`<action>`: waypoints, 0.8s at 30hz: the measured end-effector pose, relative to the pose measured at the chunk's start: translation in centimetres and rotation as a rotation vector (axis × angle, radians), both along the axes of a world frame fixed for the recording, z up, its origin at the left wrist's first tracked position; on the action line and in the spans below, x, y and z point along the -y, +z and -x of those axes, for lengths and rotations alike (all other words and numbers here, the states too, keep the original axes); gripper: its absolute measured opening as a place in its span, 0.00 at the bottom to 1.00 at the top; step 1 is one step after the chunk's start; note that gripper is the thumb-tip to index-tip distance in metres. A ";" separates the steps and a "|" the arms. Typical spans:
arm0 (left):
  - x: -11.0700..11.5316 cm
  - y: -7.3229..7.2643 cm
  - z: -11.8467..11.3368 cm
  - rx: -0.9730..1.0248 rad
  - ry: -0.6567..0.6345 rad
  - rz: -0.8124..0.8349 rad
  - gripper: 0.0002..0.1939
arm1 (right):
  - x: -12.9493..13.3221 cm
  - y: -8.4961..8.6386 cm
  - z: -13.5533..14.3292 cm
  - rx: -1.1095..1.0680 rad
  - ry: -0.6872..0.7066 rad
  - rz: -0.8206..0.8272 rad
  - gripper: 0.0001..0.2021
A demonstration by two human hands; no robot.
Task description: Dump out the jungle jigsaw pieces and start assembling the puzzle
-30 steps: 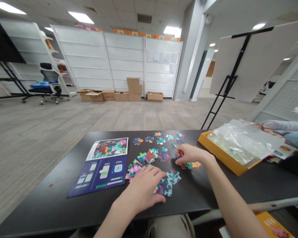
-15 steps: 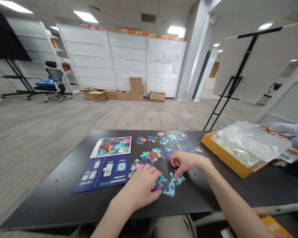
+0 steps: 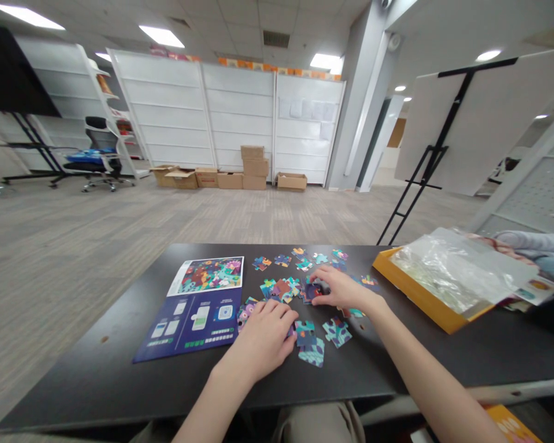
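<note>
Evidently only partway through joining jigsaw pieces [image 3: 304, 264] on the dark table [image 3: 96, 381]. Resting the left hand [image 3: 271, 332] palm down, with fingers lightly spread, partly over a purple flowery cluster [image 3: 245, 312]; can't see how far beneath the palm. Curving the right hand [image 3: 339, 288], thumb and fingertips bent, over a dark piece [image 3: 311, 292] just beyond and right of the left fingers; can't tell whether pinched or merely touched. Working with hands near but apart. Can count as apparently joined the purple flowery cluster and a brown-and-teal cluster [image 3: 284, 289] just beyond the left fingertips. Also seems to have two bluish pieces [image 3: 306, 333] meeting just right of the left hand, without proof of a locked fit. Has yet to fit, judging from the gaps, a loose teal piece [image 3: 337, 332] nearer the body than the right hand, scattered pieces [image 3: 262, 263] beyond both hands, and more bits [image 3: 369, 280] right of the right hand. Has a printed picture [image 3: 210, 275] on a blue leaflet [image 3: 191, 323] left of the left hand, plus a yellow box [image 3: 420, 295] holding clear plastic [image 3: 452, 271], well right of the right hand.
</note>
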State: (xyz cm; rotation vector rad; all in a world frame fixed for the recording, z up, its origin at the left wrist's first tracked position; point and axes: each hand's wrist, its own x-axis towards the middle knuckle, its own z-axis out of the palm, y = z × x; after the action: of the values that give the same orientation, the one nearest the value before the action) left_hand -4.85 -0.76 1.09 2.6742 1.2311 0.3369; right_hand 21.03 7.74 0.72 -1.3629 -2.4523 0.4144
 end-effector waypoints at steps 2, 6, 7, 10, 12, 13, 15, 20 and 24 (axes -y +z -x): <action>-0.1 -0.1 -0.2 -0.001 0.004 -0.015 0.12 | -0.4 -0.7 -0.2 0.001 0.021 0.011 0.24; -0.1 -0.1 -0.5 0.027 -0.004 -0.029 0.12 | -1.0 -1.4 -0.4 -0.009 0.033 0.036 0.23; -0.2 -0.1 -0.6 0.041 -0.008 -0.025 0.12 | -1.1 -1.5 -0.4 -0.018 0.038 0.034 0.23; -0.6 0.1 -0.6 0.077 -0.001 -0.010 0.15 | -1.4 -1.9 -0.3 -0.056 0.066 0.005 0.22; -1.1 0.1 -0.5 0.080 0.031 -0.021 0.17 | -1.5 -2.2 0.0 -0.076 0.083 -0.025 0.21; -1.3 0.0 -0.5 0.076 0.055 -0.034 0.18 | -1.5 -2.4 0.2 -0.083 0.089 -0.035 0.21; -1.9 -0.3 -0.5 0.060 0.102 -0.061 0.21 | -1.5 -2.6 0.6 -0.089 0.096 -0.047 0.20; -2.8 -1.5 -0.7 0.013 0.184 -0.094 0.28 | -1.0 -2.9 2.7 -0.091 0.097 -0.072 0.18; -3.0 -2.1 -0.8 -0.014 0.228 -0.085 0.29 | -0.3 -2.6 4.1 -0.096 0.133 -0.097 0.17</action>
State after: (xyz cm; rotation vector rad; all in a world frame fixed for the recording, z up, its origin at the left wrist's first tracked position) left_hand -4.01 2.24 -1.06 2.6127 1.5638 0.4120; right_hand 16.92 8.06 -1.93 -1.1189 -2.4577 0.3775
